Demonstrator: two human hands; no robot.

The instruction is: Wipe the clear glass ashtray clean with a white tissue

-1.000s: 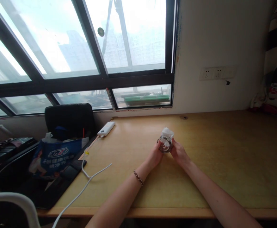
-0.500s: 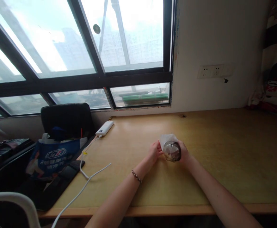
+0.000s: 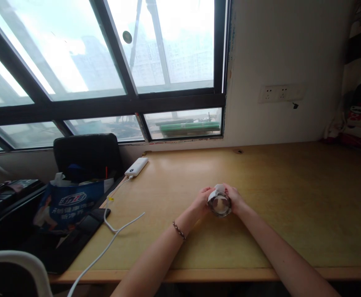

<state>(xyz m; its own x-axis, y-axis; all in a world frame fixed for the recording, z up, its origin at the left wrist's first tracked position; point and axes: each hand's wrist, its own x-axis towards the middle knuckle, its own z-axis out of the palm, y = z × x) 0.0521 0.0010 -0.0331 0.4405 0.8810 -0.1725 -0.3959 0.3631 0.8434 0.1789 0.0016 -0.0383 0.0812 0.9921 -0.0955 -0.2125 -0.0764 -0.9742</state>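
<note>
A small clear glass (image 3: 219, 204) lies tipped between both hands just above the wooden desk (image 3: 291, 206), its mouth toward the camera, with a white tissue (image 3: 218, 189) pressed at its far end. The left hand (image 3: 201, 202) and right hand (image 3: 236, 199) each clasp a side, equally near. From the glass, a white power bank (image 3: 136, 166) lies far-left by the window (image 3: 106, 62), and a blue bag (image 3: 69, 202) sits further left.

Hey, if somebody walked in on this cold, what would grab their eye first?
Probably the small clear glass jar with white tissue, held over the middle of the tan wooden desk between the left hand and right hand. Next, the white power bank and its cable at the desk's left edge.
</note>
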